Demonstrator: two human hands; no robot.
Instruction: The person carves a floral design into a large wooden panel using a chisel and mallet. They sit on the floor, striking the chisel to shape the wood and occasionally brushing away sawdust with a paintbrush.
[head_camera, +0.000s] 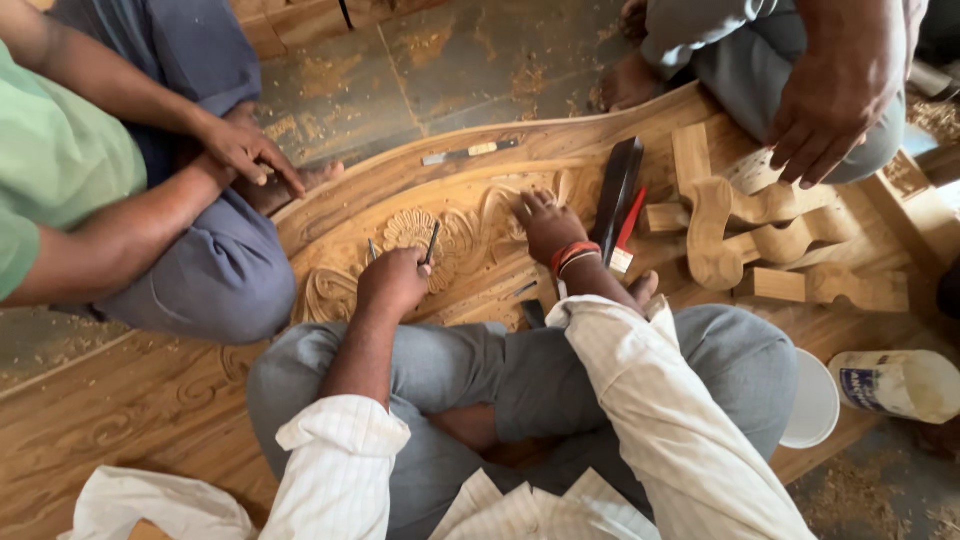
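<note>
I sit cross-legged on a large curved wooden panel (340, 215) with floral carving. My left hand (393, 280) is closed round a thin metal chisel (432, 242) whose tip points up over the carved flower (412, 228). My right hand (547, 225), with red and white bands at the wrist, rests fingers spread on the carved wood beside the flower and holds nothing.
A dark flat tool (617, 190) and a red-handled tool (628, 232) lie right of my right hand. Another chisel (468, 152) lies on the panel's far edge. Carved wooden legs (760, 235) are stacked at right. A white tub (890, 385) lies by my knee. Two other persons sit opposite.
</note>
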